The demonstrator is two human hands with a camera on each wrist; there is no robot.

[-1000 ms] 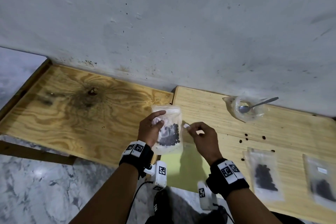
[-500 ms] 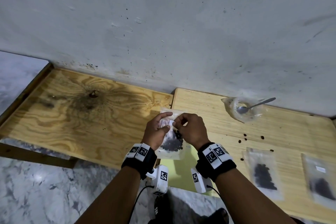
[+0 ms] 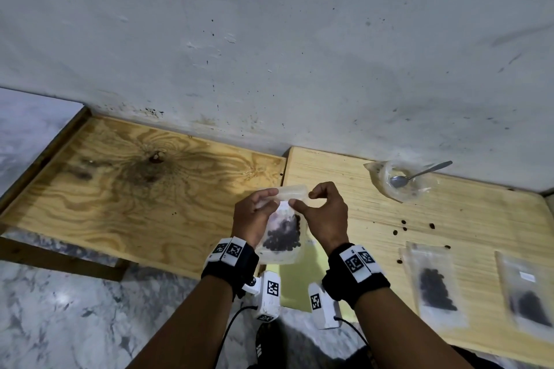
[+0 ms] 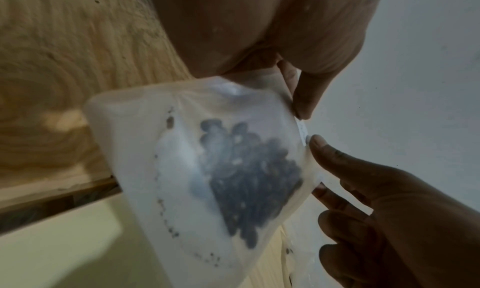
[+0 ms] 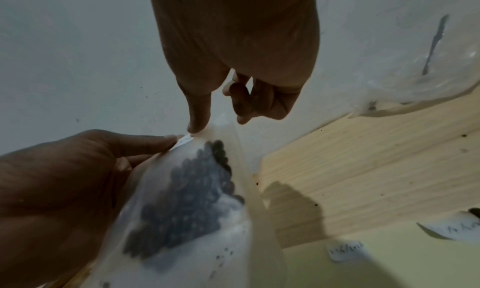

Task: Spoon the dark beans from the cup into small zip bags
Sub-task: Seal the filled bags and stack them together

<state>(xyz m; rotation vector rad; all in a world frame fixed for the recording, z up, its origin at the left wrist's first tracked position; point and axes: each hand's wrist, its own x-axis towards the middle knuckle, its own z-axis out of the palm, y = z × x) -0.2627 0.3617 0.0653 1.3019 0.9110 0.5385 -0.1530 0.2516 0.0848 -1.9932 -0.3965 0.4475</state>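
I hold a small clear zip bag [image 3: 281, 252] upright above the seam between the two boards, with dark beans [image 3: 283, 237] heaped in its lower half. My left hand [image 3: 263, 204] grips the bag's upper left side. My right hand [image 3: 302, 199] pinches the upper right, and its thumb [image 5: 197, 120] presses a small white label [image 5: 185, 141] onto the bag. Both wrist views show the bag [image 4: 197, 169] close up between the two hands. The clear cup [image 3: 389, 189] stands at the back right against the wall, and a metal spoon [image 3: 419, 174] rests in it.
Two filled zip bags [image 3: 434, 287] [image 3: 527, 293] lie flat at the right on the pale board [image 3: 344, 165]. Several loose beans [image 3: 404, 223] are scattered before the cup. A yellow sheet [image 3: 299, 278] lies under my hands. A knotted plywood board [image 3: 120, 189] extends to the left.
My right hand carried the small white label over to the bag and now presses it on near the top. My left hand kept hold of the bag and lifted it slightly.
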